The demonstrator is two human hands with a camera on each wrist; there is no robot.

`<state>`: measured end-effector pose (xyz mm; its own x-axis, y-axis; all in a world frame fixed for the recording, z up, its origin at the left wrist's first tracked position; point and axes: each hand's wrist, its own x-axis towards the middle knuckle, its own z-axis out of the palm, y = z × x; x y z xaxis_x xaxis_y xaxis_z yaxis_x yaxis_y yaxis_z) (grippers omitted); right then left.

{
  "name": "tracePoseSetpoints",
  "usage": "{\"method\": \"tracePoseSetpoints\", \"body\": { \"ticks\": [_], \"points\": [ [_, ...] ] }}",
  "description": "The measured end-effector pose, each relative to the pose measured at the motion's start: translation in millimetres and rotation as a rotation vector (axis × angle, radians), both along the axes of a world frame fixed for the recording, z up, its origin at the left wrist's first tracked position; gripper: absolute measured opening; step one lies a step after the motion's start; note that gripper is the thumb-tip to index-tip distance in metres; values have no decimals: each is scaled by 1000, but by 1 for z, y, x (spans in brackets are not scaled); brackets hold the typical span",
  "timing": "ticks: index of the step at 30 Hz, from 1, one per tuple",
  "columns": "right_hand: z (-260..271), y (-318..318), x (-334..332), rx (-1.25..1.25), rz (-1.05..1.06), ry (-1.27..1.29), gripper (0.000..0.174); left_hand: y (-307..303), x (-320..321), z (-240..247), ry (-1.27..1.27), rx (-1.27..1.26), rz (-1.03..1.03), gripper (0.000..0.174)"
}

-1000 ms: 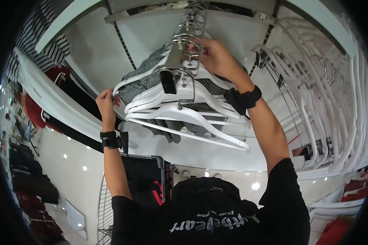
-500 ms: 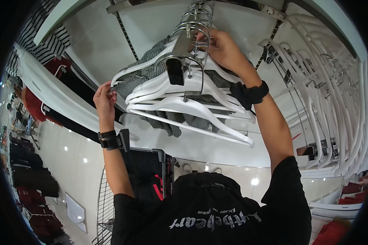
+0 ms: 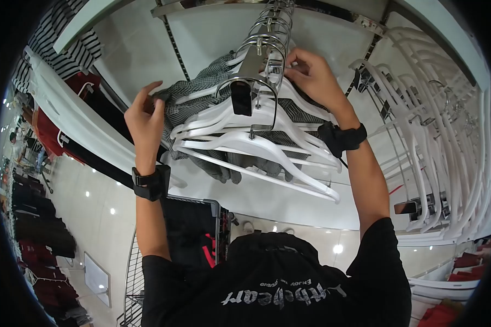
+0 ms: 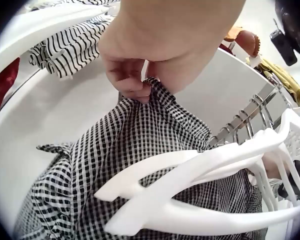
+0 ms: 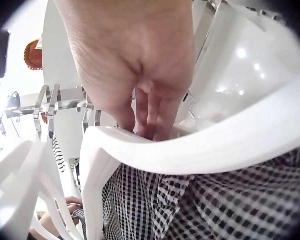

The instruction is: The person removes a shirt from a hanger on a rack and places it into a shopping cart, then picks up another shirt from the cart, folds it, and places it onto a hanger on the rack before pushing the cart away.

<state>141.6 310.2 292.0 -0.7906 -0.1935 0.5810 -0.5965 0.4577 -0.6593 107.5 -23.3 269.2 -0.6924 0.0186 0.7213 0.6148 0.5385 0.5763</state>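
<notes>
A black-and-white checked garment (image 3: 193,103) hangs among white hangers (image 3: 245,143) on a metal rail (image 3: 255,65). My left hand (image 4: 155,55) pinches a gathered edge of its cloth, beyond the tip of a white hanger that lies over the fabric. In the head view this hand (image 3: 145,117) is at the garment's left side, thumb and forefinger apart. My right hand (image 3: 313,76) is beside the hanger hooks, right of the rail. Its fingers point down behind a white hanger arm (image 5: 200,155) in the right wrist view, close over the checked cloth; the fingertips are hidden there.
More white hangers (image 3: 436,136) hang in a row at the right. Striped shirts (image 3: 65,43) and dark and red clothes hang at the left. A shopping cart (image 3: 218,218) with dark clothes stands below, against the front of the white display.
My right hand has drawn back from between the hooks to the right of the rail. The left hand has moved up slightly, and the garment's left side now lies outside the hanger tip.
</notes>
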Motion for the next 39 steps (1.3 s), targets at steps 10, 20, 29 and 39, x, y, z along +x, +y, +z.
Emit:
{"method": "tracePoseSetpoints", "body": {
  "ticks": [10,20,29,39],
  "points": [
    [-45,59,46,-100,-47,-314,11,44,-12,1,-13,-164,-353,25],
    [-111,103,95,-333,-214,-403,26,-23,13,-76,-377,150,-299,24],
    [-259,70,160,-759,-588,-305,19,-67,151,-213,-706,392,104,20],
    [-342,24,183,-352,-167,-1022,9,-53,290,-253,-1000,283,249,18]
  ]
}}
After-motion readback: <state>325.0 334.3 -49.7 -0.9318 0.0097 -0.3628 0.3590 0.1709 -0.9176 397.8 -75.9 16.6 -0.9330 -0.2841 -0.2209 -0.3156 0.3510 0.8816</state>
